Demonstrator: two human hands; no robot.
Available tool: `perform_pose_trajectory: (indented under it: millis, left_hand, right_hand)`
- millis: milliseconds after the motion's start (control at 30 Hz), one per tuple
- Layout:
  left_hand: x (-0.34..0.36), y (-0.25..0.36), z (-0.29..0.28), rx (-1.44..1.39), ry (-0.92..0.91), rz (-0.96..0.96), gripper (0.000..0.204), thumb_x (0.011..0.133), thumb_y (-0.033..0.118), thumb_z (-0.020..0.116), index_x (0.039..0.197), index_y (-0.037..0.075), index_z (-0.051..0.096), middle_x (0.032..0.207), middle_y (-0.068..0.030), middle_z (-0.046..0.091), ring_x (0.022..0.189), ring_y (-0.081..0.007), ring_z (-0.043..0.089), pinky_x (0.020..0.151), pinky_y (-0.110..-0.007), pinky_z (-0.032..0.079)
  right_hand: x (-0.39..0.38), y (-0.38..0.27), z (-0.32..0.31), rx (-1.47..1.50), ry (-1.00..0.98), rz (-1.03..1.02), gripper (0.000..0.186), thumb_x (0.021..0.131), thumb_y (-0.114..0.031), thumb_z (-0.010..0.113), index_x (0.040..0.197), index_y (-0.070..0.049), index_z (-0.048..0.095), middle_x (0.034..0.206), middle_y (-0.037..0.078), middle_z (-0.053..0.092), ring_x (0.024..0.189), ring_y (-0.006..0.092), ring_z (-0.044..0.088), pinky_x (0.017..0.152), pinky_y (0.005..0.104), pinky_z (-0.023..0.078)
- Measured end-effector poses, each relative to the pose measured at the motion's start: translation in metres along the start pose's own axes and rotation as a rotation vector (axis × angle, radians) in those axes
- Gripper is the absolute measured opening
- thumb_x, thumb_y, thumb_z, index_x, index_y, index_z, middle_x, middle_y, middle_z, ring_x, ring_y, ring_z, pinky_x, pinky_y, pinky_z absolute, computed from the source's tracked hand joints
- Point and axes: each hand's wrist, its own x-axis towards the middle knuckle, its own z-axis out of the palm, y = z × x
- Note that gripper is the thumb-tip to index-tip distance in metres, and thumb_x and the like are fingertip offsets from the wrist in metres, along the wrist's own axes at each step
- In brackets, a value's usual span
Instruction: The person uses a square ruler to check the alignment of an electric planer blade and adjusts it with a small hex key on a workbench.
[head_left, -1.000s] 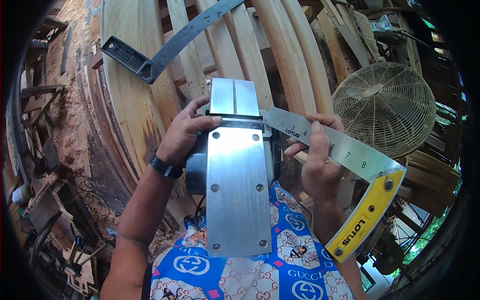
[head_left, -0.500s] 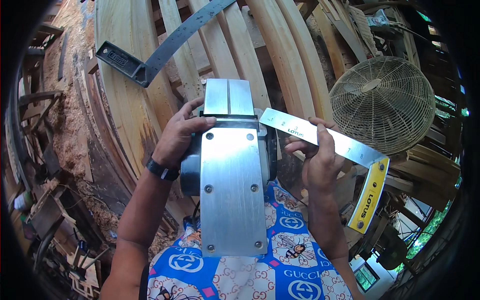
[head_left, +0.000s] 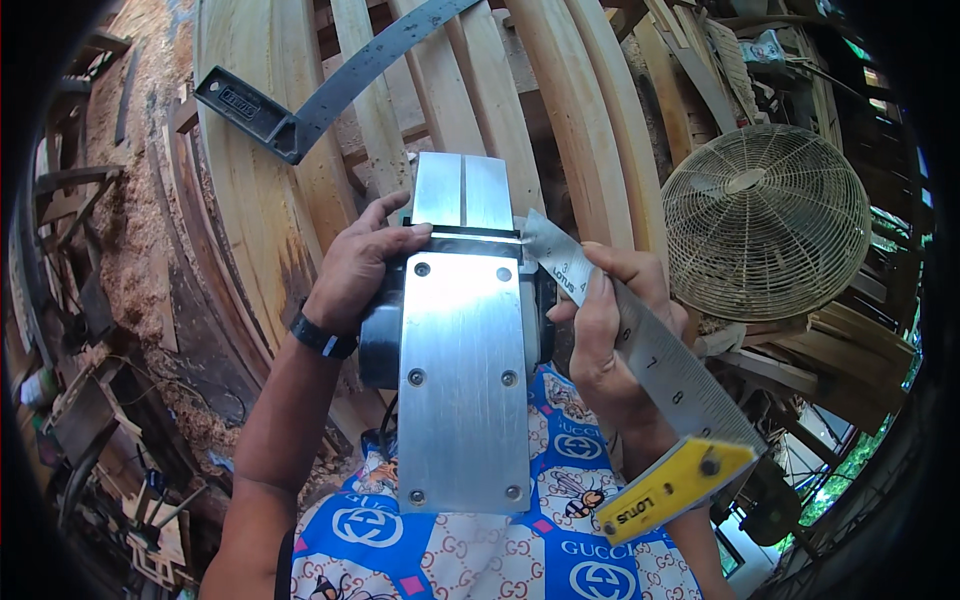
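Note:
An upturned electric planer [head_left: 462,390] shows its silver sole and lies along the lap, with a split front plate and a narrow cutter slot. My left hand [head_left: 362,258] grips its left side, thumb on the slot's left end. My right hand [head_left: 610,320] is closed on a steel try square [head_left: 660,370] with a yellow handle. The square slants down to the right, its tip at the right end of the slot; whether it touches is unclear.
Long pale boards [head_left: 560,120] lie ahead, with a second, black-handled square [head_left: 245,110] on them. A round wire fan guard [head_left: 760,220] is at right. Wood shavings [head_left: 160,250] and offcuts surround the left side; more timber is piled at right.
The square in my right hand has swung: its yellow-handled end is lower and nearer my body, and the blade is steeper. My left hand keeps its grip on the planer.

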Motion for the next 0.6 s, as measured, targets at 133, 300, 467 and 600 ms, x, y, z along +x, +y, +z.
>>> perform_pose_trajectory:
  millis: [133,300,467,600]
  left_hand:
    - [0.003,-0.001,-0.003,-0.011,-0.023,-0.017,0.081,0.093,0.018,0.077,0.158,-0.005,0.034,0.104,-0.0101,0.074,0.099,-0.0128,0.068,0.089,-0.025,0.051]
    - [0.003,0.000,-0.003,-0.004,-0.022,-0.011,0.081,0.093,0.018,0.076,0.158,-0.005,0.034,0.110,-0.0125,0.073,0.101,-0.0141,0.067,0.090,-0.025,0.051]
    - [0.001,0.002,-0.001,0.028,-0.015,-0.013,0.081,0.092,0.019,0.076,0.158,-0.005,0.034,0.112,-0.0135,0.072,0.103,-0.0159,0.066,0.091,-0.026,0.050]
    - [0.001,0.002,0.000,0.004,-0.008,-0.002,0.082,0.092,0.019,0.077,0.158,-0.005,0.034,0.111,-0.0127,0.071,0.103,-0.0156,0.065,0.091,-0.026,0.050]
  right_hand:
    - [-0.004,0.000,0.003,-0.171,0.004,-0.111,0.026,0.105,-0.011,0.048,0.124,0.005,0.056,0.094,0.016,0.074,0.073,0.0179,0.077,0.065,0.0273,0.063]
    - [-0.007,0.001,0.000,-0.201,0.005,-0.248,0.027,0.105,-0.011,0.047,0.126,0.005,0.054,0.095,0.018,0.073,0.073,0.0203,0.077,0.065,0.0296,0.064]
    - [-0.004,0.009,0.002,-0.057,0.064,0.018,0.028,0.107,-0.014,0.046,0.125,0.005,0.053,0.097,0.019,0.073,0.075,0.0211,0.078,0.063,0.0292,0.064]
    - [-0.003,0.011,0.002,0.035,0.059,0.002,0.027,0.107,-0.014,0.047,0.125,0.004,0.054,0.092,0.018,0.074,0.075,0.0192,0.078,0.063,0.0279,0.062]
